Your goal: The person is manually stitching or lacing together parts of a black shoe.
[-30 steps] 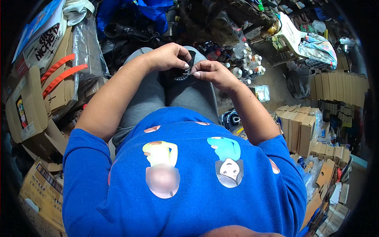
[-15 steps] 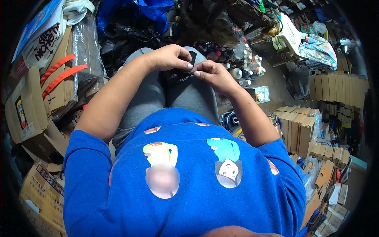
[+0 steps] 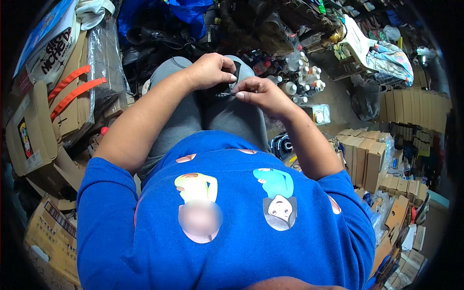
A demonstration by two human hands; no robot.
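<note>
Over my lap, my left hand [image 3: 212, 71] is closed, thumb and fingers pressed together on a dark black item [image 3: 222, 91]. The fingers of my right hand [image 3: 260, 95] pinch close to its right edge, thumb tip against forefinger. The black item lies low between my grey-trousered thighs [image 3: 227, 118], partly hidden by the left hand. A flat dark piece of it stands up between the two hands. I cannot tell what kind of thing it is.
Black shoe-like things [image 3: 145, 36] and a blue plastic bag [image 3: 193, 14] lie ahead. Several bottles [image 3: 307, 77] stand right of my knees. Stacked cardboard boxes [image 3: 362, 157] are on the right, and flattened cardboard [image 3: 36, 130] with orange straps [image 3: 77, 94] on the left. A white chair [image 3: 355, 36] stands far right.
My right hand has moved slightly down and right, away from the left, opening a small gap between the fingertips. The left hand has barely moved.
</note>
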